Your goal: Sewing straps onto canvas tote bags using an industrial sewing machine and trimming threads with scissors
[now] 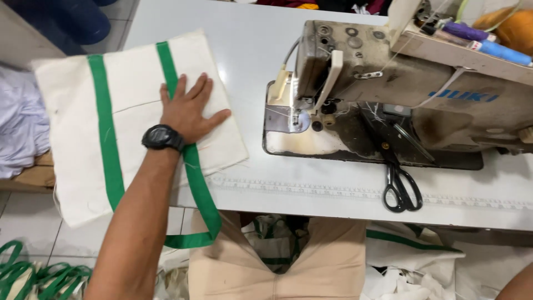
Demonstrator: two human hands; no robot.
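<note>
My left hand (189,108) lies flat, fingers spread, on a cream canvas tote bag (133,119) with green straps (106,133). The bag rests on the left end of the white table and overhangs its front edge; one strap loop (200,222) hangs down toward my lap. A black watch (162,138) sits on that wrist. My right hand is out of view; only a bit of an arm (519,286) shows at the bottom right corner.
A worn beige sewing machine (411,83) stands at the table's right. Black scissors (401,186) lie in front of it by a measuring tape strip (311,188). Thread spools (488,44) sit behind. More bags and green straps (39,275) lie on the floor.
</note>
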